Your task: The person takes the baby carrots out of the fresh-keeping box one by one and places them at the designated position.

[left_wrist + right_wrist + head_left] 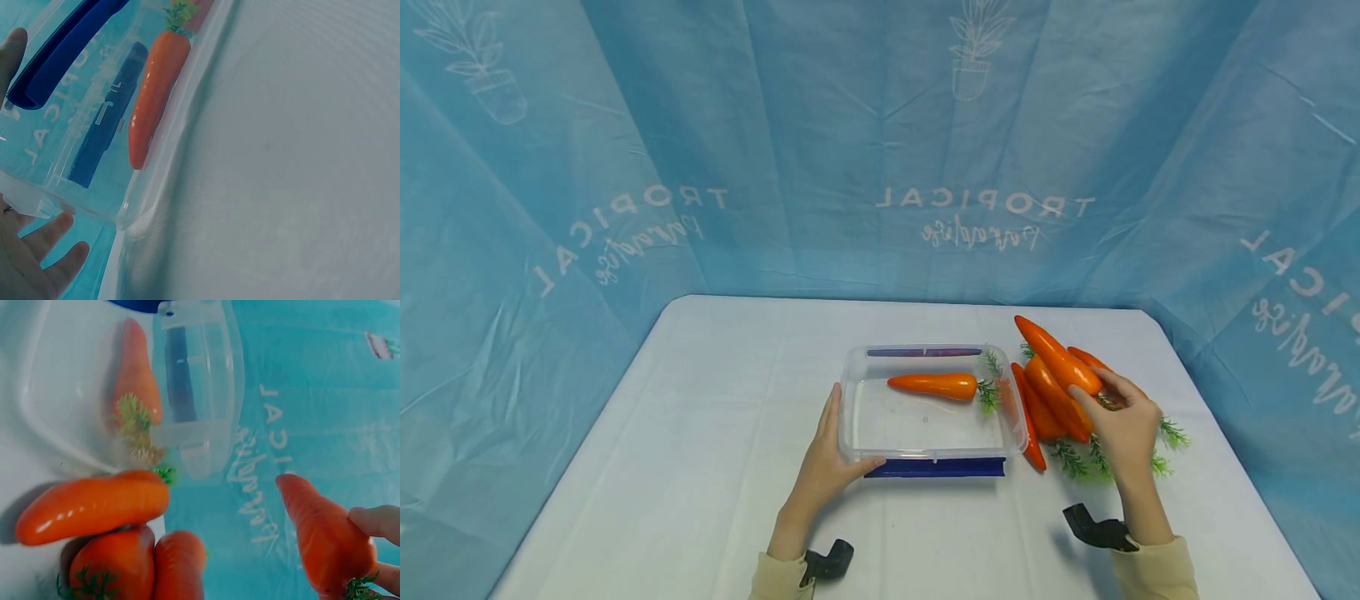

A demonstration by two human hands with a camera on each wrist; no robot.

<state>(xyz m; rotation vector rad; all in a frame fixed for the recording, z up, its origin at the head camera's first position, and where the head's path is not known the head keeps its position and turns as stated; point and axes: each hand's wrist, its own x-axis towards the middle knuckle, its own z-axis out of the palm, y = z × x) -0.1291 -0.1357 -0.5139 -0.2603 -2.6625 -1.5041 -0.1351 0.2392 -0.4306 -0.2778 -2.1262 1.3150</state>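
A clear plastic box (887, 429) with blue latches stands in front of me on the table. Inside it lies one orange toy carrot (934, 385), its green leafy top to the right. My left hand (826, 467) holds the box at its near left corner, thumb along the front and fingers on the left side. To the right of the box, my right hand (1126, 421) grips another carrot (1056, 354) by its thick end, raised over a pile, with the tip pointing away and left. Thumb and fingers on this carrot (325, 544) also show in the right wrist view.
Several more carrots (1052, 400) are heaped right beside the box, one leaning close to its right wall. Their green tops (1078, 458) point toward me and right. A white cloth covers the table (700, 467); blue printed curtains (820, 150) hang behind and at both sides.
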